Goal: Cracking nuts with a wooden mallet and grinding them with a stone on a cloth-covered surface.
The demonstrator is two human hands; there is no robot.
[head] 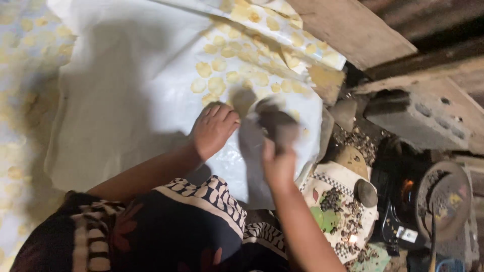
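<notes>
Left hand (214, 128): flat, fingers together, on the white sheet (126, 100).
Right hand (277, 163): grip around a blurred grey tool (275, 126).
Done: many yellow discs (237, 65) laid out.
Left: bare sheet near the hands.

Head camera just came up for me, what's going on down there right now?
A person is bent over a white sheet dotted with thin pale yellow discs. The left hand rests flat on the sheet beside the discs. The right hand grips a dark, blurred object just above the sheet; what it is cannot be told. To the right lie a patterned tray and a glowing fire.
</notes>
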